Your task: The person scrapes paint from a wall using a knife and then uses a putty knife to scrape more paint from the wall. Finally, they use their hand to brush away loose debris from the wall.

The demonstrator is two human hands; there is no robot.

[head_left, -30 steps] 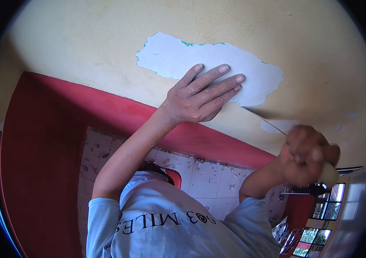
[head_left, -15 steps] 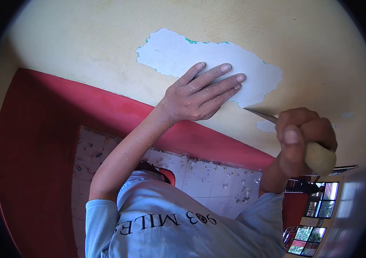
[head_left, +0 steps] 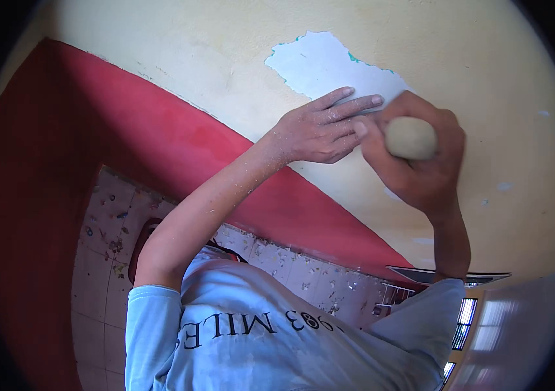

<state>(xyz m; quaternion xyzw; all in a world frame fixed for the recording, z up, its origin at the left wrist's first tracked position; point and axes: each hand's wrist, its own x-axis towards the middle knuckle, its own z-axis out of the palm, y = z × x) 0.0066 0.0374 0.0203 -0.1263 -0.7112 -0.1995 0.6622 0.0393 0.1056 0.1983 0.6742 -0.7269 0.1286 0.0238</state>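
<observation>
A white bare patch [head_left: 329, 62] with ragged edges and traces of green shows in the cream-painted wall [head_left: 225, 39]. My left hand [head_left: 323, 130] lies flat on the wall along the patch's lower edge, fingers stretched out and dusted with pale flakes. Beside its fingertips, my right hand [head_left: 430, 159] is wrapped round a scraper [head_left: 411, 138]. The scraper's rounded, pale handle end points toward me; its blade is hidden behind the hand. My right hand covers the right part of the patch.
Below the cream paint runs a red wall band [head_left: 180, 137]. Paint chips litter the tiled floor [head_left: 105, 274]. Several small pale spots mark the wall at right. Windows [head_left: 464, 324] stand at lower right.
My right hand has moved up and left with the scraper, onto the patch and close to my left fingers; its blade no longer shows. The view has shifted, and my left hand remains on the wall.
</observation>
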